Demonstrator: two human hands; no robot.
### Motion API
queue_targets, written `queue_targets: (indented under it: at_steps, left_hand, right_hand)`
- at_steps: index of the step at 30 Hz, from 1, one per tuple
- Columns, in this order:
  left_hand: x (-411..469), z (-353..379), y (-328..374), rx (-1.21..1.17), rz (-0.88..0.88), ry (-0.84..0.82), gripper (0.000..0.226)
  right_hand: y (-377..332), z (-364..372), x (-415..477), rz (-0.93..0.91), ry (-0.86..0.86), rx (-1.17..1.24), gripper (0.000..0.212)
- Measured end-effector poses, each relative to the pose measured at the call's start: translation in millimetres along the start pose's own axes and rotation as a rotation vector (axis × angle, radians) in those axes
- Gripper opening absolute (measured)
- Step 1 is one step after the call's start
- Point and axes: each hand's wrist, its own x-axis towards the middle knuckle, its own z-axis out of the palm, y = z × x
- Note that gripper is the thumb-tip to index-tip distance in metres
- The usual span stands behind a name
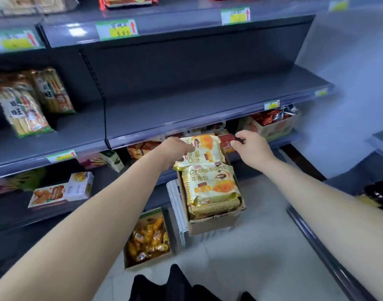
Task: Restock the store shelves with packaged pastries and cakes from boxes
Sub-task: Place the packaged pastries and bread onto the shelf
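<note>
Head-camera view: a person is standing at a grey store shelving unit, both bare arms stretched forward over an open cardboard box (214,222) of croissant packs. The left hand (175,152) is closing its fingers around the left edge of a yellow croissant pack (204,149), which is being held above the box and just below the front lip of the middle shelf (186,109). The right hand (250,146) is hovering just beside the pack's right edge, fingers loosely curled and apart from it, holding nothing. A second croissant pack (212,183) is lying on top of others in the box, which is resting on a pale crate (175,205) on the floor. The middle shelf ahead is bare across its whole right bay, while rice-cracker bags (31,105) are filling the bay to the left. A second box of small wrapped cakes (148,240) is waiting on the floor nearby, still full. Judging by the empty bay and the well-filled boxes, restocking is looking to be at an early stage, with most of the stock yet to go up.
</note>
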Motion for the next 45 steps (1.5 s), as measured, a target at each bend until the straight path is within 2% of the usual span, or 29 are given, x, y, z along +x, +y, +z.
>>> queue_targets:
  at_steps: [8, 16, 26, 33, 34, 36, 37, 38, 41, 45]
  left_hand:
    - [5, 77, -7, -0.128, -0.252, 0.171, 0.054]
    - [12, 90, -27, -0.200, -0.419, 0.280, 0.055]
    - [69, 95, -51, -0.307, -0.574, 0.257, 0.066]
    - [87, 110, -65, -0.384, -0.692, 0.287, 0.068]
    - [94, 115, -74, -0.387, -0.705, 0.294, 0.074]
    - [111, 123, -97, -0.352, -0.747, 0.331, 0.090]
    - [114, 127, -98, -0.334, -0.773, 0.358, 0.089]
    - [111, 131, -90, -0.316, -0.787, 0.389, 0.082]
    - [98, 142, -56, -0.298, -0.790, 0.464, 0.058]
    - [85, 145, -35, -0.302, -0.755, 0.529, 0.044]
  right_hand:
    - [66, -21, 28, -0.098, -0.219, 0.015, 0.044]
    - [69, 2, 72, -0.188, -0.392, 0.018, 0.041]
    - [68, 40, 144, -0.216, -0.527, -0.036, 0.053]
    - [77, 59, 179, -0.150, -0.656, -0.026, 0.055]
    - [79, 60, 184, -0.134, -0.672, -0.025, 0.054]
    - [82, 61, 195, -0.127, -0.713, -0.024, 0.035]
    - [83, 60, 199, -0.132, -0.729, -0.034, 0.026]
    - [84, 60, 203, -0.144, -0.743, -0.045, 0.026]
    - [90, 68, 216, -0.136, -0.771, -0.039, 0.042]
    - [98, 92, 226, 0.005, -0.881, 0.072, 0.045]
